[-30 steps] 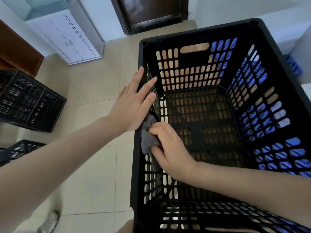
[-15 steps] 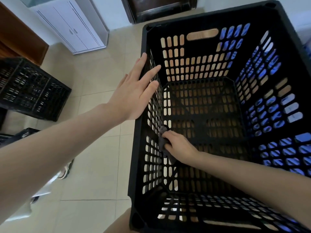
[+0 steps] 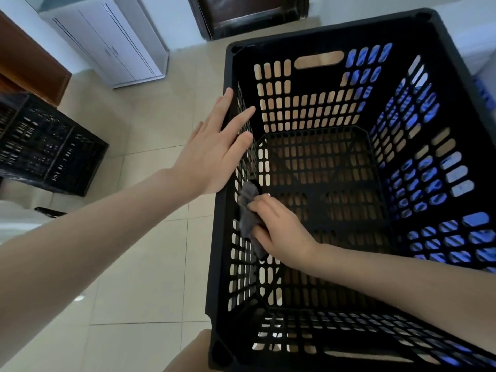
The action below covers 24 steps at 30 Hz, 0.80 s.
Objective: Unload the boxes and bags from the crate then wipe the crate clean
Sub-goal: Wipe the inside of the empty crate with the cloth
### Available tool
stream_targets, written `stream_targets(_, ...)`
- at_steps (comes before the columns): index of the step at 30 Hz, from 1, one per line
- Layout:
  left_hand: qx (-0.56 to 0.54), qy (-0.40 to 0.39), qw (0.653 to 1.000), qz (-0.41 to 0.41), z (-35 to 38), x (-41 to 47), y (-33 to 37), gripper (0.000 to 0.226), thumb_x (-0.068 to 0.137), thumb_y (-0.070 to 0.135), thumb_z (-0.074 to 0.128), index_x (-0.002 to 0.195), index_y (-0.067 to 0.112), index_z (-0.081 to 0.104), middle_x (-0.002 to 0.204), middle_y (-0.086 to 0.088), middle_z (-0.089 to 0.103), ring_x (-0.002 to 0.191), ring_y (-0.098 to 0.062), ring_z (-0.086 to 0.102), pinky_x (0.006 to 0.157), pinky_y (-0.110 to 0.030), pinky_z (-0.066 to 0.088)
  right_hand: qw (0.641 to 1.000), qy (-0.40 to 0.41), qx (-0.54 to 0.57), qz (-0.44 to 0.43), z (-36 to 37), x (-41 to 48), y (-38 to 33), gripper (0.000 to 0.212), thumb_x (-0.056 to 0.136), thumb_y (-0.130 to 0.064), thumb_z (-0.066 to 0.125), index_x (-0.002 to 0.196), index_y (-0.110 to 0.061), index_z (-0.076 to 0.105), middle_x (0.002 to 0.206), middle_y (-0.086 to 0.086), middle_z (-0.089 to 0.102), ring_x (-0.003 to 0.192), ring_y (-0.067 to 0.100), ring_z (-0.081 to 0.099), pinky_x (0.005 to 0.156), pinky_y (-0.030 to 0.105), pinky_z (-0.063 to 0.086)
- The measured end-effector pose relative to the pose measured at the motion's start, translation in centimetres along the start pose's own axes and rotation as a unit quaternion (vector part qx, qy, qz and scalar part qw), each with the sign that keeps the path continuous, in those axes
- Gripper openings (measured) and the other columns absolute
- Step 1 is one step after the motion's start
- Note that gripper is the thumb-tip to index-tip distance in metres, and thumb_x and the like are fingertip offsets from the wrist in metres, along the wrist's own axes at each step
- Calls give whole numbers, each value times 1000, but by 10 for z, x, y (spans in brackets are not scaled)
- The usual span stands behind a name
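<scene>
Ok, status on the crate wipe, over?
Left hand flat on crate rim, bracing. Right hand grips cloth, pressed to left inner wall. No boxes or bags inside; nothing blocking.

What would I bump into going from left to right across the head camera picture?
Spare black crate → left hand → grey cloth → right hand → big crate's right wall.
</scene>
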State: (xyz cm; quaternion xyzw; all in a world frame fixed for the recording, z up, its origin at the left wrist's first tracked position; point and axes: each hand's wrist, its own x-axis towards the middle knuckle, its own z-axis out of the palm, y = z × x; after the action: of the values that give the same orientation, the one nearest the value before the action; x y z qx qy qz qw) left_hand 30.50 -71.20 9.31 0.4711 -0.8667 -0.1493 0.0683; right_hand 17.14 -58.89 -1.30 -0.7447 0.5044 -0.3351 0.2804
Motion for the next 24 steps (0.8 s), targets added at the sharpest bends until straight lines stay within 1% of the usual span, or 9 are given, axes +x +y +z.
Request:
stream_targets(2,0,4,1000,0,1,1,-1,51,104,47,23,153,34,24,165,3,-5,151,-15,1,121,-47,14,998,-42,-5,57,14,-2,21,32,88,-6,57,120,-4,56,120,7,55,111,22,54,98,30,41)
stream_targets(6,0,4,1000,-3,0,1,-1,50,104,46,23,153,34,24,165,4,-5,151,-15,1,121,-47,14,980,-119,-11,159,34,-1,46,33,92,-11,50,125,-11,52,127,4,50,113,25,55,97,34,43)
stream_targets(9,-3,2,1000,-3,-1,1,0,50,105,45,24,153,34,23,164,5,-6,151,-14,0,121,-48,13,975,-121,-3,184,37,0,46,32,93,-11,49,125,-13,51,127,2,49,113,24,55,97,33,43)
stream_targets(11,-2,1,1000,-2,-2,0,2,49,105,45,24,153,34,23,165,4,-7,151,-15,0,121,-48,13,978,-106,14,177,30,-1,37,26,92,-10,50,117,-15,54,120,-1,51,109,18,54,96,32,44)
stream_targets(14,5,1,1000,0,-4,0,3,51,104,45,22,154,33,22,165,2,-6,151,-17,1,121,-49,14,988,-53,60,135,11,-5,6,16,90,-10,51,104,-18,54,104,-8,50,96,6,51,86,27,45)
stream_targets(17,28,0,1000,-2,-4,-1,4,54,102,48,20,154,33,20,165,-1,-3,151,-19,4,120,-51,15,994,-16,83,64,-12,-11,-34,16,87,-11,53,102,-14,53,101,-5,50,95,9,51,84,28,45)
stream_targets(19,70,8,998,-2,-6,-1,7,55,102,49,22,154,32,19,165,-4,3,151,-23,8,120,-51,15,996,-18,79,24,-25,-15,-52,20,85,-10,55,105,-8,54,103,2,52,96,15,51,85,32,46)
stream_targets(22,126,19,992,2,-8,-7,13,63,98,58,17,155,31,20,163,-10,14,150,-27,15,120,-48,17,996,-54,64,2,-38,-25,-64,23,85,-3,58,108,-3,57,106,5,53,99,16,51,88,34,46)
stream_targets(24,112,1,994,7,-6,-22,16,69,94,68,13,154,35,20,164,-6,10,151,-23,9,121,-45,15,996,-77,41,-11,-39,-34,-66,26,85,-2,59,111,-2,58,109,8,55,102,18,52,90,35,45)
